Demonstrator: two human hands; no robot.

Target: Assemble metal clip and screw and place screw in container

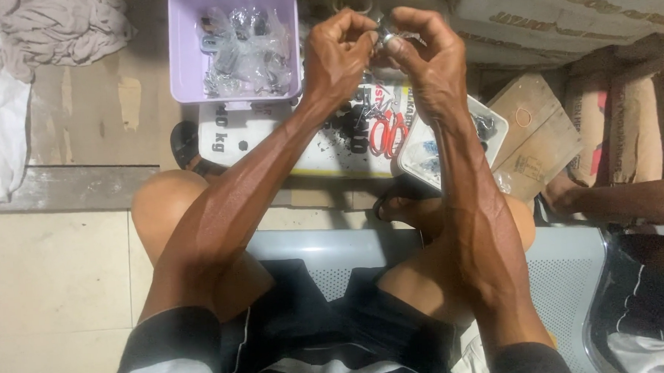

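Observation:
My left hand (339, 50) and my right hand (425, 52) are raised together in front of me, fingertips meeting. Between them they pinch a small shiny metal part (386, 36), mostly hidden by the fingers. Directly below the hands lies a white sack (270, 133) on the floor with small dark metal pieces and red-handled scissors (388, 132) on it. A lilac plastic tub (184, 59) holding clear bags of small metal parts stands just left of my left hand.
A white rectangular tray (493, 123) with small parts sits to the right of the scissors. Cardboard pieces and brown sacks lie at the right. Another person's arm (631, 199) reaches in from the right edge. Cloth is heaped at top left. I sit on a pale blue perforated bench (567, 273).

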